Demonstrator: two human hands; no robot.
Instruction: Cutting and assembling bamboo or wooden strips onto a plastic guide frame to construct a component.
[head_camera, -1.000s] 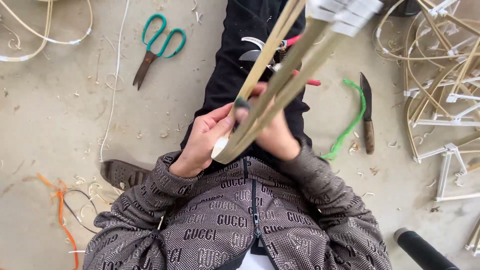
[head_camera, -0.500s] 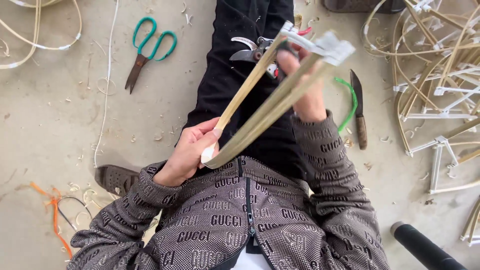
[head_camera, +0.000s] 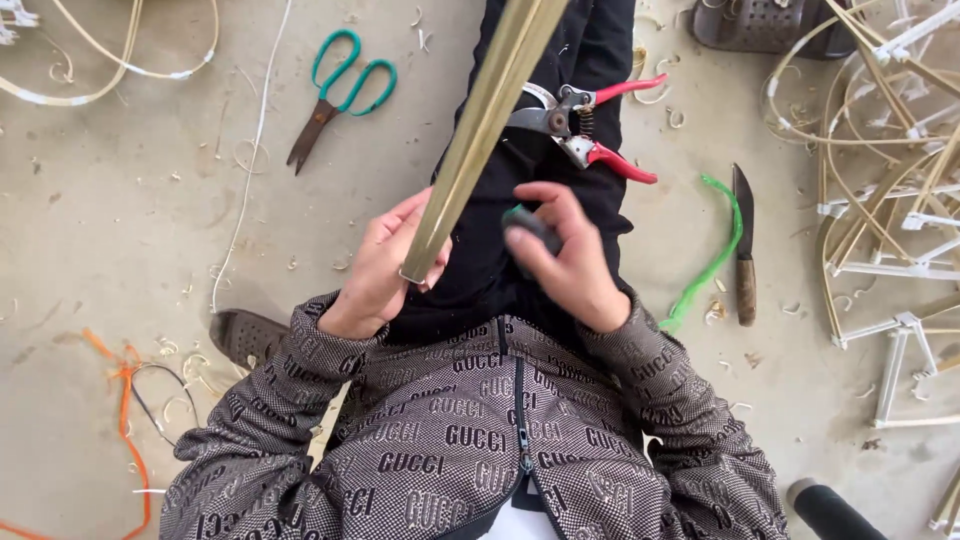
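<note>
In the head view, a bundle of pale bamboo strips runs from the top centre of the frame down to just left of centre, where its cut lower end sits in the left hand. That hand's fingers curl around the bundle from behind and from the left, closed on it, with the thumb lying along the near side, so the strip ends poke out just below the fingertips. To the right of centre the right hand is apart from the bundle; its thumb and fingers are pinched on a small dark object with a green edge, too hidden to identify. Red-handled pruning shears lie on the dark trouser leg just above that hand. Green-handled scissors lie on the concrete floor at upper left, and a knife beside a green strip at right.
</note>
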